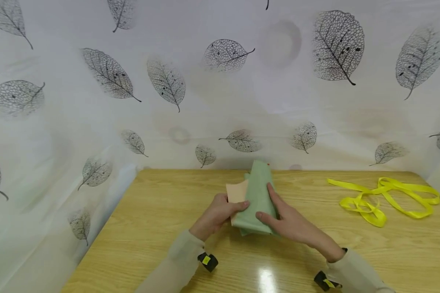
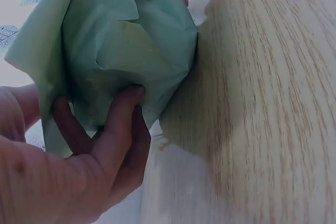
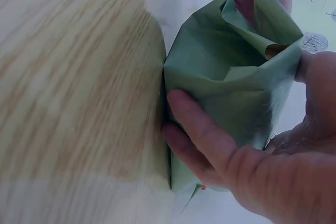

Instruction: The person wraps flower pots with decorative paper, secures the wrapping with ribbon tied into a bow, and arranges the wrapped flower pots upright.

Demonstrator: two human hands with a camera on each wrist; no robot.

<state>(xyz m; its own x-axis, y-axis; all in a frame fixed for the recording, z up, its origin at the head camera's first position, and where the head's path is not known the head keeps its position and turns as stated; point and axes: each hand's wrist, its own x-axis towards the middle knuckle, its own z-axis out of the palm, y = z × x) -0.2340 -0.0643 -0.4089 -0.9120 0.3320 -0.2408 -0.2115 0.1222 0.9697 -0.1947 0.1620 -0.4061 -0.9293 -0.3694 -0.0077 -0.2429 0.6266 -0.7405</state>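
Note:
A package in pale green wrapping paper [image 1: 256, 199] is held over the table, its contents hidden. A peach-coloured flap [image 1: 236, 192] shows along its left side. My left hand [image 1: 217, 213] pinches that left edge, thumb on top; in the left wrist view its fingers [image 2: 119, 116] press the creased green paper from the other side. My right hand [image 1: 291, 221] grips the package's right side, thumb on the top face and a finger along the edge. In the right wrist view, folds of the paper [image 3: 223, 72] gape loosely at one end.
A loosely tangled yellow ribbon [image 1: 388, 195] lies at the right of the wooden table [image 1: 161, 207]. Behind the table and along its left hangs a pale sheet [image 1: 220, 97] printed with dark leaves. Each wrist wears a black strap.

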